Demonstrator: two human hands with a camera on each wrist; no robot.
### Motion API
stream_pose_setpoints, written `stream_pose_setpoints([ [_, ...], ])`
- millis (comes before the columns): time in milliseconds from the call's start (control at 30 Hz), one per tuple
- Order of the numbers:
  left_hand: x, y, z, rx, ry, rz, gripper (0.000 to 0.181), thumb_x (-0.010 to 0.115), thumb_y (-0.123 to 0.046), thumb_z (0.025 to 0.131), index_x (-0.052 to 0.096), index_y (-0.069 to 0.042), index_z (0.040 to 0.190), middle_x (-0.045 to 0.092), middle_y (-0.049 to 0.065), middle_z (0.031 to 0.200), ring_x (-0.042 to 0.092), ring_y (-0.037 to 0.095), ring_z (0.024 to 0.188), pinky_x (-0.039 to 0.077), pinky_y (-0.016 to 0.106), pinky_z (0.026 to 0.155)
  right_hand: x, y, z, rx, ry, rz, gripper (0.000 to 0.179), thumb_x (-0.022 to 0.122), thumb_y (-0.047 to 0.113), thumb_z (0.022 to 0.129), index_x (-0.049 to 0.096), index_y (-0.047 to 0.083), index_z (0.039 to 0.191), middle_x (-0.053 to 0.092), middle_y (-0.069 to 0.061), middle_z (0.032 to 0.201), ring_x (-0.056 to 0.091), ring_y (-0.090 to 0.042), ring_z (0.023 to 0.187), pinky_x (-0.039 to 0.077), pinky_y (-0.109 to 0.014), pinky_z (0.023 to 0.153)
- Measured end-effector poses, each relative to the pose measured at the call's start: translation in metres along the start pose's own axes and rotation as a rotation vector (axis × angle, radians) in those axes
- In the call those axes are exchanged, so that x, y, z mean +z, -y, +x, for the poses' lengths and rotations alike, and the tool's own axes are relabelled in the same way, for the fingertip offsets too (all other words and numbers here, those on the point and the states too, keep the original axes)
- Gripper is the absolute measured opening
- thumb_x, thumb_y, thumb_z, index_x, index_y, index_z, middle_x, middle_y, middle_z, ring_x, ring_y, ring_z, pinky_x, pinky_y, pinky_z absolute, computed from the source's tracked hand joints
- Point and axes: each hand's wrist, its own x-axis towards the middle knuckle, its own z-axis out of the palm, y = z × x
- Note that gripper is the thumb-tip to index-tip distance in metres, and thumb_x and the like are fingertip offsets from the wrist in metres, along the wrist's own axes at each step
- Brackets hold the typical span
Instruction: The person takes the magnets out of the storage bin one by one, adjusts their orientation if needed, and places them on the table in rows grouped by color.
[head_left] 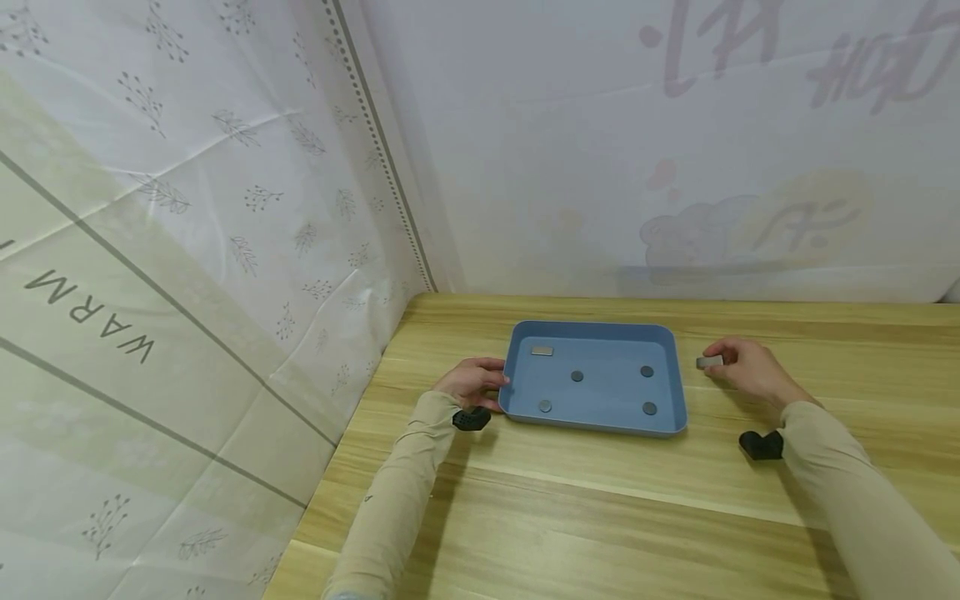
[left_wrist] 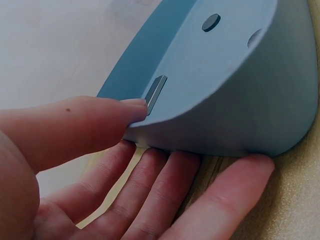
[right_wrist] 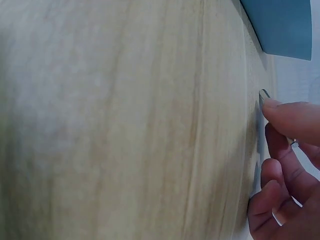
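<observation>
In the head view, my left hand (head_left: 470,382) holds the left side of a shallow blue tray (head_left: 592,427). The left wrist view shows one fingertip lapping over the rim, with the other fingers against the outer wall and lower edge. To the right of the tray, my right hand (head_left: 752,372) pinches a small silver metal block (head_left: 708,362) between thumb and finger, close over the table. In the right wrist view, only a thin end of that block shows past the fingertip. Inside the tray lie several grey discs (head_left: 577,376) and one flat rectangular bar (head_left: 542,351).
The wooden table (head_left: 600,517) runs under both forearms. A patterned cloth (head_left: 225,208) hangs along the left, and a pale printed cloth (head_left: 540,167) hangs behind the table's far edge. Each wrist wears a black device (head_left: 471,418).
</observation>
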Motion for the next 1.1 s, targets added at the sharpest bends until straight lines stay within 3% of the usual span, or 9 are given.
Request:
stream_pose_setpoints([
  [167,0.000,0.000,0.001,0.003,-0.005,0.014,0.049,0.059,0.002,0.090,0.049,0.000,0.137,0.061,0.021,0.121,0.063,0.024,0.097,0.060,0.045,0.073,0.002,-0.001,0.000,-0.012,-0.024,-0.019,0.032,0.065,0.014,0.091,0.061,-0.003,0.117,0.054,-0.008,0.081,0.043,-0.018,0.072,0.036,-0.029,0.061],
  [333,0.000,-0.001,0.000,0.008,-0.005,0.023,0.050,0.060,0.001,0.090,0.049,-0.001,0.139,0.059,0.025,0.127,0.063,0.025,0.098,0.059,0.047,0.075,0.005,-0.002,0.003,-0.036,-0.045,-0.059,0.031,0.063,0.017,0.093,0.061,-0.002,0.118,0.058,-0.011,0.088,0.048,-0.021,0.079,0.039,-0.030,0.066],
  [667,0.001,-0.002,-0.001,0.004,-0.004,0.013,0.049,0.059,0.003,0.090,0.049,0.000,0.138,0.060,0.022,0.124,0.063,0.023,0.097,0.059,0.045,0.073,0.010,-0.006,0.004,-0.090,-0.106,-0.078,0.025,0.065,0.013,0.092,0.065,-0.004,0.110,0.062,-0.014,0.090,0.051,-0.018,0.078,0.041,-0.029,0.066],
  [1100,0.000,0.001,-0.001,0.007,0.002,0.004,0.048,0.059,0.003,0.090,0.049,0.001,0.138,0.061,0.020,0.119,0.062,0.025,0.095,0.060,0.044,0.071,0.012,-0.003,0.004,-0.039,-0.088,-0.046,0.025,0.062,0.011,0.092,0.064,-0.005,0.112,0.064,-0.021,0.099,0.056,-0.028,0.087,0.043,-0.032,0.070],
])
